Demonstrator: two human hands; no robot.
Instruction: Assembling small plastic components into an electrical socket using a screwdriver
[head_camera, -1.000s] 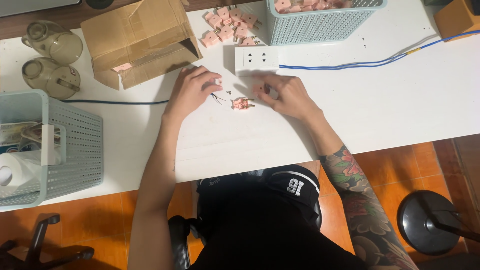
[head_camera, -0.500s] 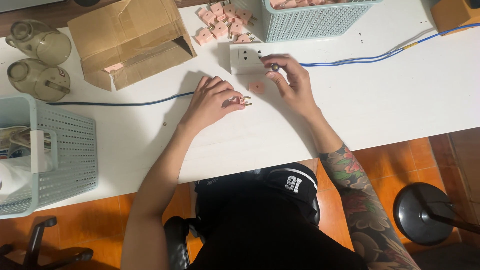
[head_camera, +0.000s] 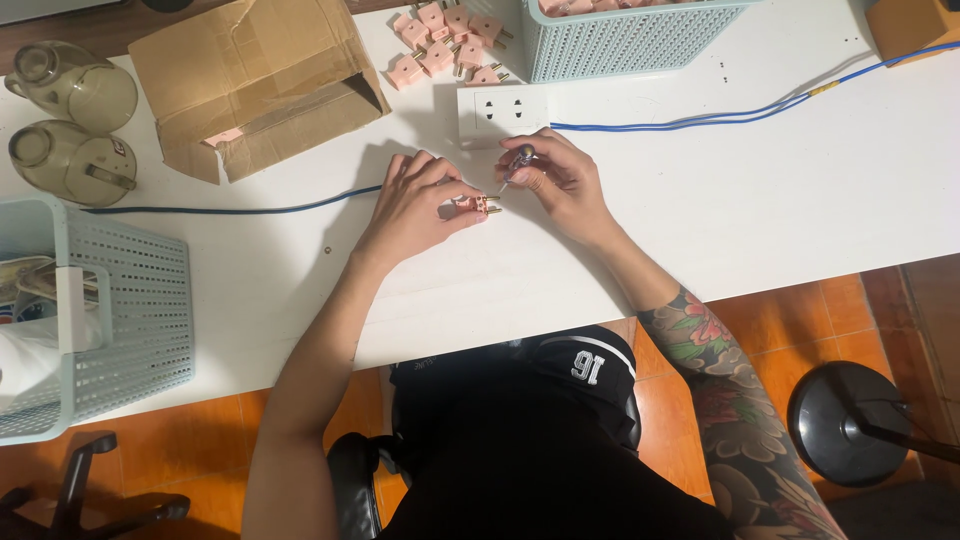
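the fingers of the left hand (head_camera: 415, 208) pinch a small pink plug (head_camera: 482, 205) against the white tabletop (head_camera: 760, 210), closed around its body so most of it is hidden; only the end with its short metal prongs shows. just beside it, the fingers of the right hand (head_camera: 562, 185) are curled tight round a small screwdriver (head_camera: 518, 165) with a dark, purplish handle, its thin shaft slanting down toward the plug; the tip is too small to make out. the plug sits between the two hands, near the front middle of the tabletop. just behind the hands lies a white, boxy socket block (head_camera: 503, 112) of smooth plastic, and a blue cable (head_camera: 700, 118) runs off from it to the right. beyond it more pink plugs (head_camera: 440, 45) lie loose in a heap, next to a pale teal perforated plastic basket (head_camera: 630, 40) cut off by the top edge, with pink pieces just showing inside. to the left stands an open, creased cardboard box (head_camera: 250, 80), its inside in shadow, then two clear jugs (head_camera: 70, 120). a second teal basket (head_camera: 110, 310) at the left edge holds pale things that are hard to tell
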